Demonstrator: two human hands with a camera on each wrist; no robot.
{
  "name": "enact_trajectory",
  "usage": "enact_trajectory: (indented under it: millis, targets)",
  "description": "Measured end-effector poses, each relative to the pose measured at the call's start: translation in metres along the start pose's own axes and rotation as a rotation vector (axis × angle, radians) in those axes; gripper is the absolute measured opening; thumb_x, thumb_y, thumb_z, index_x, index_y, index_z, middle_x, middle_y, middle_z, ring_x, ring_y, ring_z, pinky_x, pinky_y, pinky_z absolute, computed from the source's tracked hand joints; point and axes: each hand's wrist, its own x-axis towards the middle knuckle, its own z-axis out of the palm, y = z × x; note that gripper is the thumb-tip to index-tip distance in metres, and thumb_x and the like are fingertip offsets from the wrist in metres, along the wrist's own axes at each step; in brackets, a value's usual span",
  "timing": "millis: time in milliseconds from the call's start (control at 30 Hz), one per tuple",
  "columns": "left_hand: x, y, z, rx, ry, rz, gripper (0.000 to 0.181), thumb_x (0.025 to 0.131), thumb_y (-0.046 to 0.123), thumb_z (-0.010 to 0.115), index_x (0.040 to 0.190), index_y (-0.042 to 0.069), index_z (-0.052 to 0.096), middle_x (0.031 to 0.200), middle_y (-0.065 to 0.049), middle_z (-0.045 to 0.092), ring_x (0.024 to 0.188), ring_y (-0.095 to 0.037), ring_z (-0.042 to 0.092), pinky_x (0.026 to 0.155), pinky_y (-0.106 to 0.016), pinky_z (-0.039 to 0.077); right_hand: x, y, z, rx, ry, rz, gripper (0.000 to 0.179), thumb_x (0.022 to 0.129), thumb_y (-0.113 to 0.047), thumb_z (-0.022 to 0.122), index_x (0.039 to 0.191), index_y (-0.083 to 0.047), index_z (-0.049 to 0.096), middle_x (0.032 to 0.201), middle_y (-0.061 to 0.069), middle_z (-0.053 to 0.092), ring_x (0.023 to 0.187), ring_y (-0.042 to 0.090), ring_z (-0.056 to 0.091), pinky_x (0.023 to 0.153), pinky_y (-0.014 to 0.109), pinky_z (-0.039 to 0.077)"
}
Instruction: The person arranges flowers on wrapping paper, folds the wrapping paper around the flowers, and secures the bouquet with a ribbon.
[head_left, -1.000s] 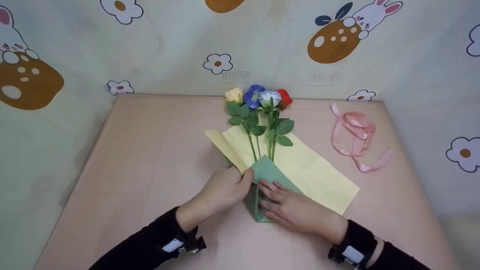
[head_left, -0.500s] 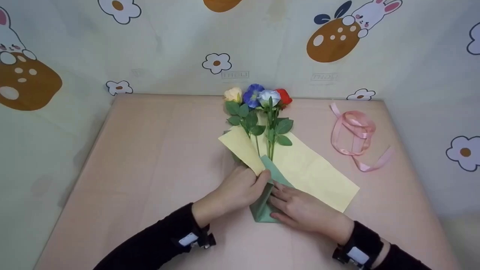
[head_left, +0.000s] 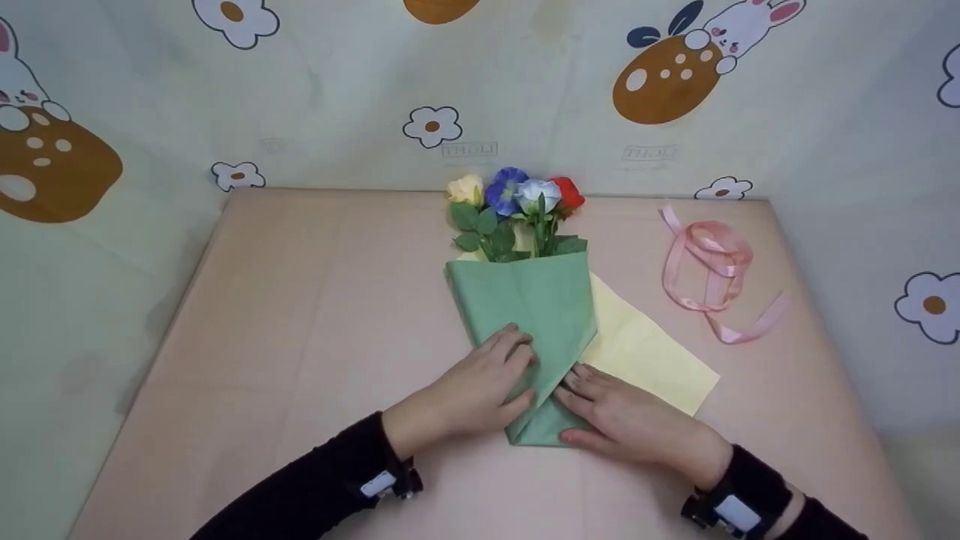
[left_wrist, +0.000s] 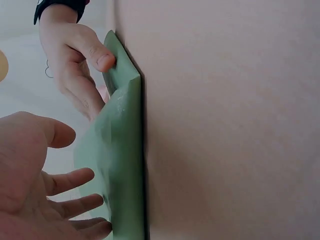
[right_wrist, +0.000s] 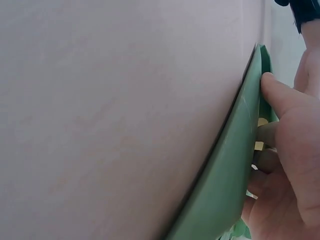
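A sheet of wrapping paper, green (head_left: 525, 300) on one face and pale yellow (head_left: 654, 351) on the other, lies round a bunch of artificial flowers (head_left: 517, 195). Its left side is folded over the stems, hiding them; the right flap lies spread flat. My left hand (head_left: 476, 386) rests on the green fold, fingers loosely bent and apart in the left wrist view (left_wrist: 30, 175). With fingers extended, my right hand (head_left: 634, 416) presses at the fold's slanting right edge, its thumb on the green lower part. The blooms are cream, blue, pale blue and red, with green leaves below.
A loosely coiled pink ribbon (head_left: 716, 262) lies at the back right of the pinkish table (head_left: 300, 315). Behind the table hangs a pale cloth (head_left: 337, 90) printed with flowers and rabbits. Each wrist wears a black strap.
My left hand has brought the paper's left side over the stems to the right and loosened its grip on it. The right hand has shifted slightly right, still pressing the paper.
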Motion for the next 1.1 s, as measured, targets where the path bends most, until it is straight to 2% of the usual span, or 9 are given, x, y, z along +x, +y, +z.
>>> enact_trajectory:
  millis: [133, 233, 400, 633, 867, 967, 1100]
  targets:
    - [-0.002, -0.003, 0.003, 0.059, -0.082, 0.025, 0.046, 0.112, 0.033, 0.060, 0.147, 0.003, 0.056, 0.165, -0.023, 0.045, 0.159, -0.040, 0.038, 0.131, -0.050, 0.029, -0.006, 0.003, -0.001, 0.005, -0.012, 0.015, 0.065, 0.115, -0.049, 0.053, 0.154, 0.003, 0.059, 0.161, 0.023, 0.054, 0.153, 0.041, 0.048, 0.122, 0.053, 0.043]
    - [-0.003, -0.005, 0.006, 0.109, -0.126, 0.041, 0.055, 0.114, 0.036, 0.056, 0.157, 0.003, 0.050, 0.169, -0.021, 0.042, 0.162, -0.039, 0.033, 0.132, -0.053, 0.024, -0.009, 0.004, -0.002, -0.005, 0.010, 0.000, 0.064, 0.114, -0.049, 0.055, 0.153, 0.002, 0.061, 0.159, 0.023, 0.056, 0.150, 0.041, 0.051, 0.120, 0.053, 0.045]
    - [-0.002, -0.008, 0.009, 0.138, -0.176, 0.066, 0.064, 0.116, 0.041, 0.051, 0.166, 0.003, 0.040, 0.175, -0.018, 0.035, 0.165, -0.037, 0.025, 0.133, -0.057, 0.017, -0.011, 0.007, -0.009, -0.032, 0.124, -0.053, 0.053, 0.111, -0.039, 0.066, 0.143, 0.002, 0.069, 0.149, 0.021, 0.065, 0.140, 0.036, 0.062, 0.112, 0.049, 0.054]
    - [-0.001, -0.011, 0.012, 0.156, -0.226, 0.091, 0.070, 0.117, 0.046, 0.045, 0.171, 0.004, 0.031, 0.179, -0.018, 0.025, 0.167, -0.034, 0.018, 0.134, -0.054, 0.013, -0.010, 0.010, -0.017, -0.023, 0.231, -0.097, 0.032, 0.096, -0.019, 0.085, 0.123, -0.001, 0.080, 0.127, 0.014, 0.079, 0.121, 0.028, 0.075, 0.098, 0.045, 0.062]
    - [0.002, -0.010, 0.014, 0.176, -0.268, 0.111, 0.072, 0.118, 0.048, 0.041, 0.174, 0.005, 0.024, 0.181, -0.017, 0.016, 0.168, -0.030, 0.012, 0.135, -0.052, 0.012, -0.007, 0.008, -0.016, -0.046, 0.379, -0.144, 0.018, 0.088, -0.012, 0.089, 0.104, -0.008, 0.081, 0.101, 0.002, 0.078, 0.096, 0.018, 0.075, 0.088, 0.038, 0.062]
    - [0.004, -0.009, 0.014, 0.171, -0.286, 0.123, 0.072, 0.118, 0.048, 0.039, 0.174, 0.006, 0.022, 0.182, -0.015, 0.014, 0.168, -0.028, 0.011, 0.135, -0.052, 0.012, -0.003, 0.007, -0.014, -0.045, 0.404, -0.146, 0.023, 0.088, -0.013, 0.089, 0.108, -0.007, 0.080, 0.105, 0.002, 0.076, 0.100, 0.019, 0.072, 0.092, 0.038, 0.061]
    - [0.006, -0.009, 0.015, 0.184, -0.296, 0.130, 0.072, 0.119, 0.048, 0.037, 0.174, 0.005, 0.021, 0.182, -0.013, 0.013, 0.169, -0.026, 0.010, 0.135, -0.051, 0.011, 0.000, 0.007, -0.009, -0.031, 0.374, -0.144, 0.034, 0.090, -0.018, 0.089, 0.120, -0.006, 0.079, 0.121, 0.006, 0.075, 0.114, 0.023, 0.069, 0.100, 0.040, 0.058]
